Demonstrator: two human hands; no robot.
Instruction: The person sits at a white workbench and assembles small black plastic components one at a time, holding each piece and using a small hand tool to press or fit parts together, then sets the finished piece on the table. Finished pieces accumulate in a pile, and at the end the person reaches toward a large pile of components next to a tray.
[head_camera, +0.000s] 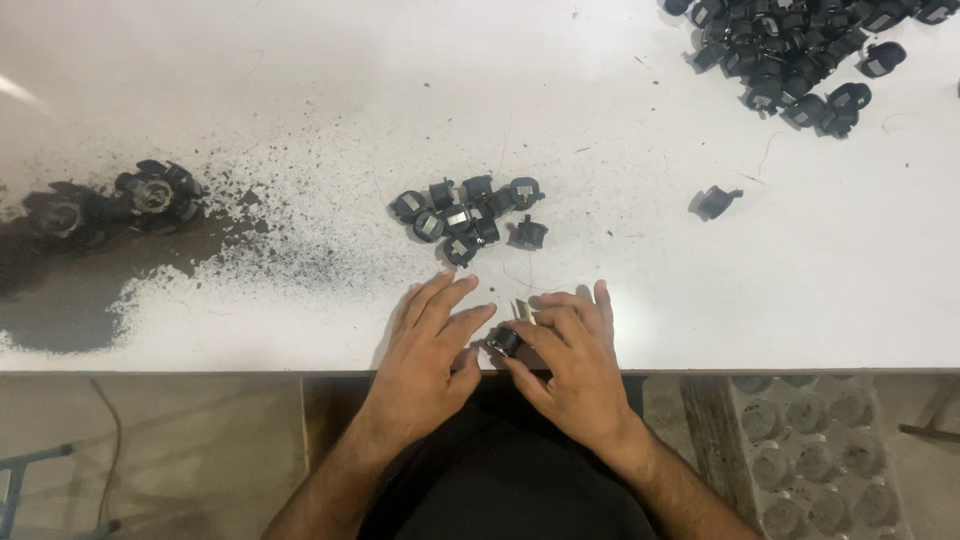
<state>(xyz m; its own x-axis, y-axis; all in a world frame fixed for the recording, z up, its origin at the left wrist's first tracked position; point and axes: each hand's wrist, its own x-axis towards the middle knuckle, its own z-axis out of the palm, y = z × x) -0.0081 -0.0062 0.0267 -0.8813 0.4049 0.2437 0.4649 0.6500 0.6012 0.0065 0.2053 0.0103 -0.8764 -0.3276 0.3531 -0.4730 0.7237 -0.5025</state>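
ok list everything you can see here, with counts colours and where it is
table: one, white, fills the upper view
small cluster of parts: about ten, black with grey faces, table centre, just beyond the hands
big pile of parts: too many to count, black, top right corner
lone part: one, black, right of centre
dark powder: black smear and specks, left side
round part: one, black, sitting in the powder
held part: one, black, between both hands at the table edge
left hand: touching it
right hand: touching it

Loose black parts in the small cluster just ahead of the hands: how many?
About 10 in the small cluster, packed touching, so some may be hidden. Apart from it: one between the left hand and right hand, one stray part on the right.
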